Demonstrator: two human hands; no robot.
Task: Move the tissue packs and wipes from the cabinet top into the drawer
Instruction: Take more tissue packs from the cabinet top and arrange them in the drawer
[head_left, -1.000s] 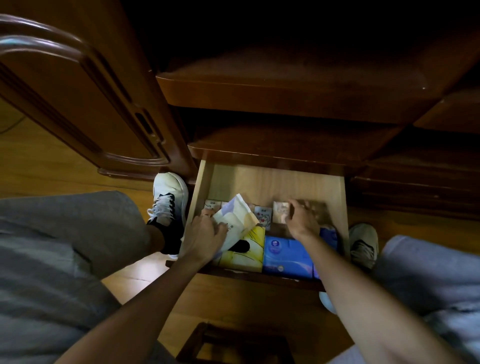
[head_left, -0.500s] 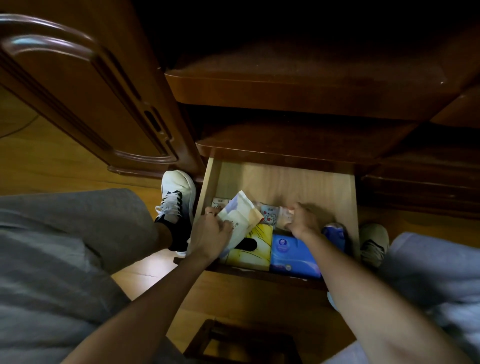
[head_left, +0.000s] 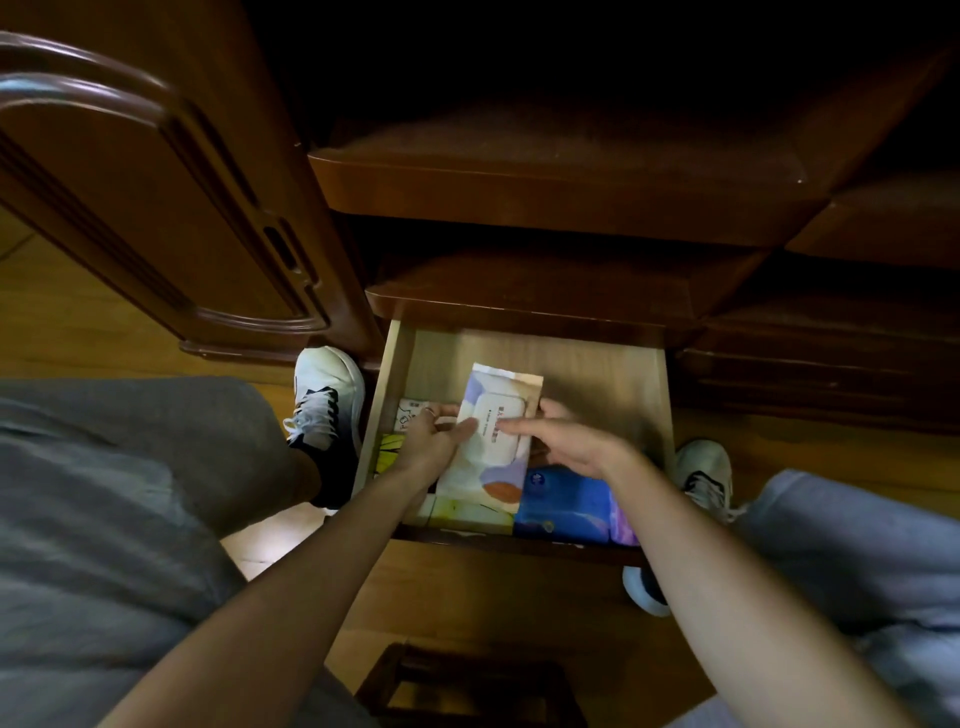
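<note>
Sitting over the open drawer, the person has a stool top just below in the head view, grey-clad knees to either side and 2 pale shoes on the wood floor flanking the cabinet. Nearest inside the drawer, along its front edge, lie a yellow pack and, beside it to the right, a blue pack with a purple edge. Above these, both hands meet on the wipes pack, a pale soft pouch with a white flip lid facing up, which lies lengthways over the yellow pack and reaches toward the drawer's back. The left hand grips its left edge, thumb lying across the lid; the right hand touches the right edge with fingers mostly straight, steadying rather than clasping. Just behind the left hand a small white pack shows at the left wall. Beyond the hands the drawer floor is bare wood, then dark closed fronts above. This looks like the placing step: the wipes are inside the drawer but not yet released. The next move calls for settling the pouch flat, likely toward the bare back area, then letting go with both hands
</note>
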